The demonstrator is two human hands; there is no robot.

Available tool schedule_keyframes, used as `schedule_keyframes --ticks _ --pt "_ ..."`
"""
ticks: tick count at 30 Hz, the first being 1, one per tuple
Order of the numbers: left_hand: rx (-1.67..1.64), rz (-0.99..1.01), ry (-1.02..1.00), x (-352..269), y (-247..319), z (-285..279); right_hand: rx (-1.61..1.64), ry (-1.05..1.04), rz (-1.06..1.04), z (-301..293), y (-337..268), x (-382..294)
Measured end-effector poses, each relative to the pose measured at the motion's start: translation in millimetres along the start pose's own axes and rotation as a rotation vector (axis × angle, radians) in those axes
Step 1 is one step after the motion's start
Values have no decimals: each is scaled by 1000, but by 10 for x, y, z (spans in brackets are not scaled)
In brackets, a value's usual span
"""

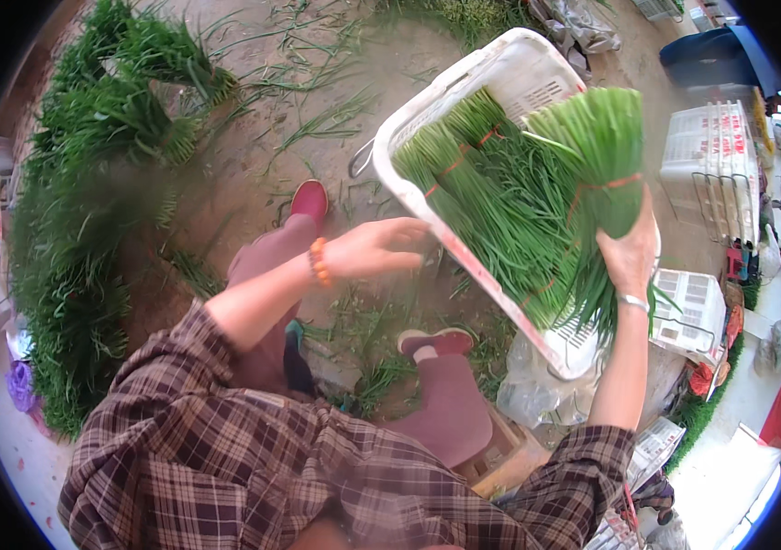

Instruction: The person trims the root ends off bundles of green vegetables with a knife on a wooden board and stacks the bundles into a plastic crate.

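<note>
My right hand (pixel 626 249) grips a bundle of green Chinese chives (pixel 603 148) tied with a reddish band, its cut ends up and its leaves hanging down. It is held over the right side of a white plastic crate (pixel 390 155). Inside the crate lie several more banded chive bundles (pixel 476 196), packed side by side. My left hand (pixel 378 249) is slightly blurred, its fingers apart and nothing in them. Its fingertips come near the crate's near rim; whether they touch it I cannot tell.
A large heap of chive bundles (pixel 81 227) lies on the left. Loose leaves (pixel 325 124) litter the dirt floor. Clear plastic sheeting (pixel 535 385) lies by the crate's near corner. White crates (pixel 710 148) stand to the right, where a person's dark-clothed leg (pixel 710 58) shows. A wooden stool (pixel 500 457) is below me.
</note>
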State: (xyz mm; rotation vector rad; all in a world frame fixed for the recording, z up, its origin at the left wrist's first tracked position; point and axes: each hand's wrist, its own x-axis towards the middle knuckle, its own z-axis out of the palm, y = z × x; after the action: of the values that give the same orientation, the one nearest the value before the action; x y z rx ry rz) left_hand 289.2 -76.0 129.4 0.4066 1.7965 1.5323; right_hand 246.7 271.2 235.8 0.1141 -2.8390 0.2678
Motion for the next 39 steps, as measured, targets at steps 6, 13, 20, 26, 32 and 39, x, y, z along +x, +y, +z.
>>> schedule_keyframes --ticks 6,13,20,26,32,39 --pt "569 86 -5 -355 630 -27 77 -189 -14 1735 586 301" --pt "620 -52 -202 -522 1071 -25 204 -323 101 2660 491 115" --pt "623 -101 -202 -453 1032 -61 322 -283 -26 2532 458 -55" --pt "788 -70 -233 -340 1081 181 43 -538 142 2749 467 235" --pt "935 -48 -164 -283 678 255 24 -469 217 2703 536 -85" --pt "907 12 -252 -393 816 380 349 -300 157 2326 540 404"
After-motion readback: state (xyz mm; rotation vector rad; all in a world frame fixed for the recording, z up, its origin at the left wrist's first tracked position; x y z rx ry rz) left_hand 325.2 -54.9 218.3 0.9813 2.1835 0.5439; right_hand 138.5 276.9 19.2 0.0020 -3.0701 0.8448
